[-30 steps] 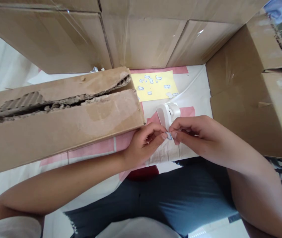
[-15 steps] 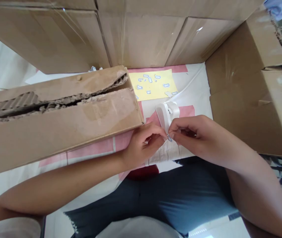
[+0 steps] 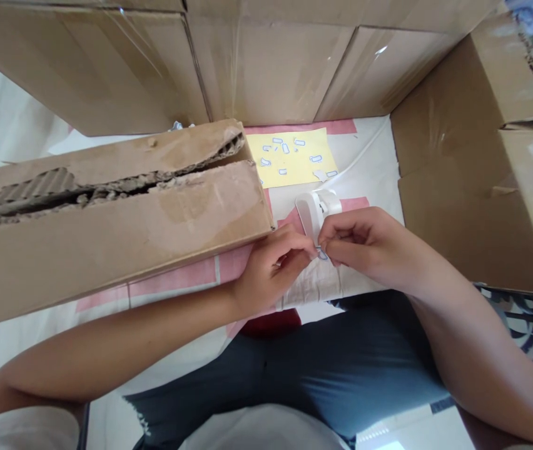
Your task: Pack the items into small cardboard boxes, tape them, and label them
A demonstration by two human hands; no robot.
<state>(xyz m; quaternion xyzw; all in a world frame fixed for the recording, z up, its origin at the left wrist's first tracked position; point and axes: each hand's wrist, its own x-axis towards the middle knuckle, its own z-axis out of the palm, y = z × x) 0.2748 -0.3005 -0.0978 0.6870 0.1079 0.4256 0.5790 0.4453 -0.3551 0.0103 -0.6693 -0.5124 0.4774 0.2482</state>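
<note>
Between my fingertips is a small white paper cutout (image 3: 323,254) with a blue outline. My left hand (image 3: 278,265) pinches its left end, thumb against forefinger. From the other side my right hand (image 3: 358,244) is closed at its upper edge, and the fingers cover part of it. Just beyond the hands stands a white plastic device (image 3: 311,209) with a white cord. Farther back lies a yellow sheet of paper (image 3: 294,173) carrying several similar blue-edged paper pieces (image 3: 286,148).
A long torn cardboard box (image 3: 191,215) lies to the left, close to my left hand. Large taped cardboard (image 3: 271,75) walls off the back, and an open cardboard flap (image 3: 458,175) stands at the right. The cloth beneath is white and pink (image 3: 191,281).
My right hand has shifted slightly up, and the paper cutout has turned a little between the fingers. My left hand keeps nearly the same place.
</note>
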